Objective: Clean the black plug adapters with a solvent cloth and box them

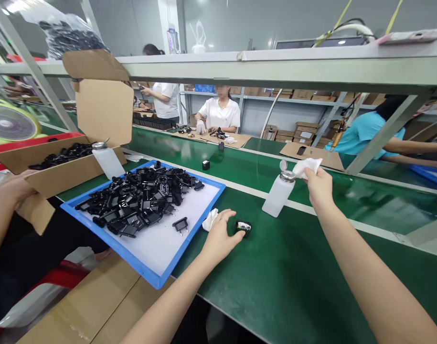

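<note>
My right hand (320, 187) pinches a crumpled white wipe (307, 167) beside the metal top of a white pump bottle (278, 196). The bottle's lid is flipped up. The wipe is right at the metal top; I cannot tell whether they touch. My left hand (220, 239) is over the green bench with thumb and fingers apart. Near its thumb lies a small black plastic housing (243, 228) with pale parts showing in its open side. Another crumpled white wipe (210, 220) lies beside the left fingers, against the tray edge.
A blue-rimmed tray (161, 279) bears a heap of black plug parts (139, 196). Behind it stand a second bottle (108, 160) and an open carton (103, 112). A black piece (206, 165) sits on the green belt (254, 172). A shelf beam (261, 71) crosses overhead; co-workers sit around.
</note>
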`<action>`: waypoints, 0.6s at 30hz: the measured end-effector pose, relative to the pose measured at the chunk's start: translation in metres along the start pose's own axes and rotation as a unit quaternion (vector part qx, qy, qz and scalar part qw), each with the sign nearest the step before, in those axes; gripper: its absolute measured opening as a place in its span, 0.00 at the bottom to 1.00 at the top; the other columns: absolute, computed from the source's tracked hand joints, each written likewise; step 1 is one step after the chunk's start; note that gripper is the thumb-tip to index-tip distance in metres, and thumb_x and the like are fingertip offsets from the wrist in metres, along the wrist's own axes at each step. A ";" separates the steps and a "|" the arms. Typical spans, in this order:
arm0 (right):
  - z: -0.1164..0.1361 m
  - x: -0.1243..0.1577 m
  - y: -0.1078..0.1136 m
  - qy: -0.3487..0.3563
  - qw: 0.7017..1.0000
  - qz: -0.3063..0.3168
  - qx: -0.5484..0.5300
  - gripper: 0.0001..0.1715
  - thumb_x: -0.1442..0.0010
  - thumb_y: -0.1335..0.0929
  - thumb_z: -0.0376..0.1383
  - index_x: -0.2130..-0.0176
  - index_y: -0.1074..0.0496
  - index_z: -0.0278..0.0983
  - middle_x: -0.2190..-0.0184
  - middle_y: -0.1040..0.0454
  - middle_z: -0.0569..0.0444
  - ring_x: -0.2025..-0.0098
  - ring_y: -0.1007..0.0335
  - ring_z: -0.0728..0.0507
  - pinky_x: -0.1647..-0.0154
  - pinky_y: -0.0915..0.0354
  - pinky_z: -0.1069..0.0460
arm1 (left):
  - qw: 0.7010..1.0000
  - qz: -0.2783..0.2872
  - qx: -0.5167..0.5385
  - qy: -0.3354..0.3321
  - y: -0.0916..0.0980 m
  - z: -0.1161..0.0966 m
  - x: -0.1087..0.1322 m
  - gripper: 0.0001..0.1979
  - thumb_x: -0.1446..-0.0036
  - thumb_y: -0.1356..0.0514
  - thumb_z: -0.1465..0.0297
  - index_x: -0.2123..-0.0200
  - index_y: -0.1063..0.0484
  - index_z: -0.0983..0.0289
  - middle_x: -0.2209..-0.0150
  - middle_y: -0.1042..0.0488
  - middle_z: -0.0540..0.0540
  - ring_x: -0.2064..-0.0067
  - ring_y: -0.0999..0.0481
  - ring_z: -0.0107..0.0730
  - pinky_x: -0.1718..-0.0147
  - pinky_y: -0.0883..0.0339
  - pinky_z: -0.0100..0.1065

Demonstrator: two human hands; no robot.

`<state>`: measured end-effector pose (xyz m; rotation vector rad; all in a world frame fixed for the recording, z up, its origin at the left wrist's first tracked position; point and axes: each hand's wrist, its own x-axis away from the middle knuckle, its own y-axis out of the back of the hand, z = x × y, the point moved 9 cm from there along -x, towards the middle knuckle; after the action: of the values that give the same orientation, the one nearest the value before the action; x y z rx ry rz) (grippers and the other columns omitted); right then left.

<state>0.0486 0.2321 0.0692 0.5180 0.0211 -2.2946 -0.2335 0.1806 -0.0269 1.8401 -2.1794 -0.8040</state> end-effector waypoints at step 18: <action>0.025 0.020 -0.030 0.285 0.916 0.091 0.267 0.14 0.50 0.46 0.37 0.69 0.36 0.37 0.80 0.32 0.52 0.77 0.35 0.43 0.80 0.41 0.52 | 0.918 -0.052 -0.348 0.181 0.056 0.078 -0.239 0.21 0.58 0.45 0.66 0.61 0.40 0.72 0.60 0.33 0.68 0.56 0.35 0.45 0.63 0.41 0.36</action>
<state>0.0059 0.2356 0.0807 1.3965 -0.3622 -1.8781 -0.2658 0.4362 -0.0151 1.5681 -1.3318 -0.9938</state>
